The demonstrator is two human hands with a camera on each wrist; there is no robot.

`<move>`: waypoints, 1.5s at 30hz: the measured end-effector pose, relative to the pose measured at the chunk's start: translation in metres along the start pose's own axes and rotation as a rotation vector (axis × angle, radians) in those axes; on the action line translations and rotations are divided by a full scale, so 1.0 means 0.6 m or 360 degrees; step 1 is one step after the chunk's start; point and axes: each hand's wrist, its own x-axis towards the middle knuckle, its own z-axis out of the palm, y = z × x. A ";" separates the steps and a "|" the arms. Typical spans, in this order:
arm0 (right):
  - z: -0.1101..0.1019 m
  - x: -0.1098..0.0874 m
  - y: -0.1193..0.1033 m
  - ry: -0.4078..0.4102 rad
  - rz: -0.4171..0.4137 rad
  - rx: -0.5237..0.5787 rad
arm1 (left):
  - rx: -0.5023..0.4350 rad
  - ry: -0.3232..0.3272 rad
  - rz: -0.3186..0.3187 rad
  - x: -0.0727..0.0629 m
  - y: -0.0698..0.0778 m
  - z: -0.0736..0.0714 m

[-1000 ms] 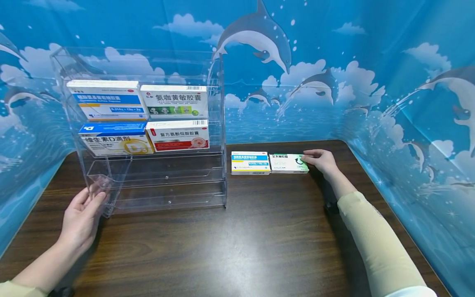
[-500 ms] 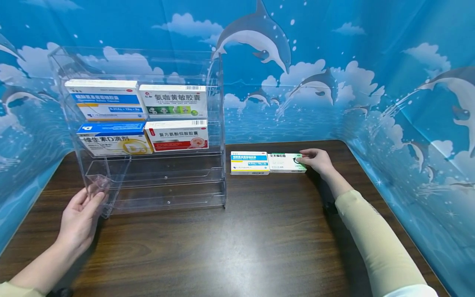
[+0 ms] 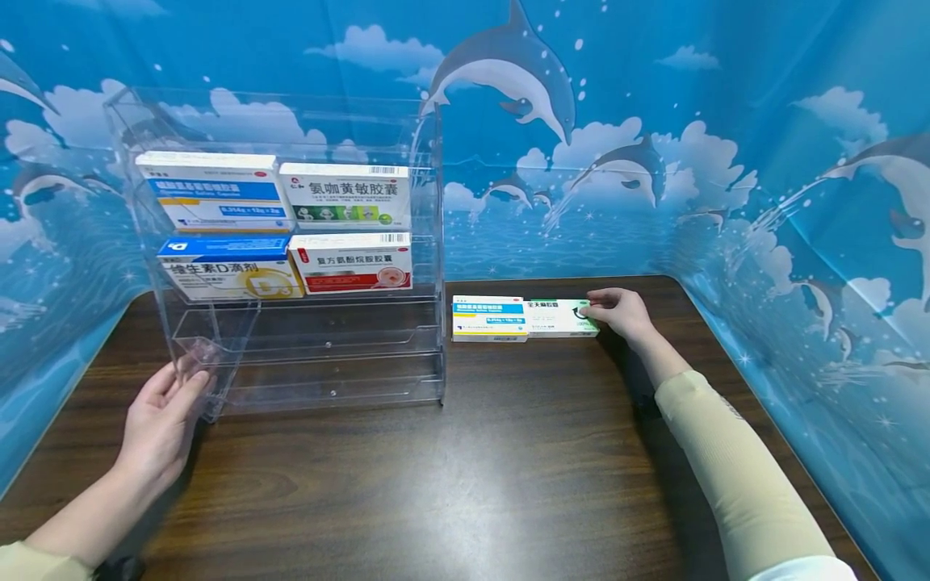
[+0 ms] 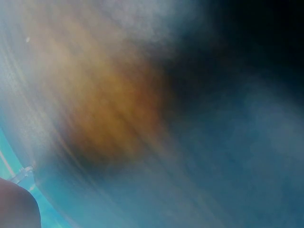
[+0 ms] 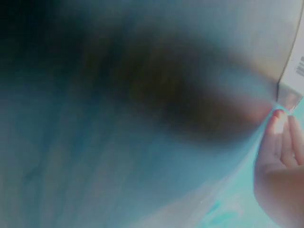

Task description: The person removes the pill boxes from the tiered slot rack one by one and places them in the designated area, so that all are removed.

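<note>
At the right, my right hand (image 3: pixel 621 313) pinches the right end of a white and green medicine box (image 3: pixel 554 318) lying on the table. The left end of that box meets a white, blue and yellow medicine box (image 3: pixel 490 319). Over on the left, my left hand (image 3: pixel 158 415) grips the lower left side of a clear acrylic display rack (image 3: pixel 327 351), thumb in front. Most of the left wrist view is blurred, with part of the hand (image 4: pixel 18 206) at its lower left corner. Fingers (image 5: pixel 280 137) of the right hand show beside a white box corner in the right wrist view.
On the rack's shelves stand a blue-banded box (image 3: pixel 218 194), a white box with a green strip (image 3: pixel 349 196), a blue-topped vitamin D box (image 3: pixel 228 268) and a red-striped box (image 3: pixel 352 265). A dolphin-print curtain (image 3: pixel 581 202) surrounds the dark wooden table (image 3: pixel 407 492).
My right hand has slid the white and green box slightly left, closing the narrow gap to the blue and yellow box. My left hand keeps its hold on the rack.
</note>
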 end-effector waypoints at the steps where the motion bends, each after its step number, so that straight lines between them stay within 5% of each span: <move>1: -0.002 -0.001 0.000 0.0022 -0.0016 -0.0006 | -0.0007 -0.0002 0.0002 0.000 0.000 0.001; 8: -0.031 -0.015 -0.027 0.0191 -0.0182 0.0034 | -0.0106 -0.0032 -0.0001 0.006 0.000 0.004; 19: -0.051 -0.040 -0.147 0.0233 -0.0487 0.0194 | -0.0104 -0.0009 -0.0019 0.004 0.003 0.004; 35: 0.001 -0.107 -0.320 0.0103 -0.1072 0.0372 | -0.0101 -0.0050 0.0013 0.003 0.000 0.002; 45: 0.051 -0.130 -0.400 -0.0030 -0.1228 0.0495 | -0.0073 -0.0048 0.0015 0.000 -0.002 -0.001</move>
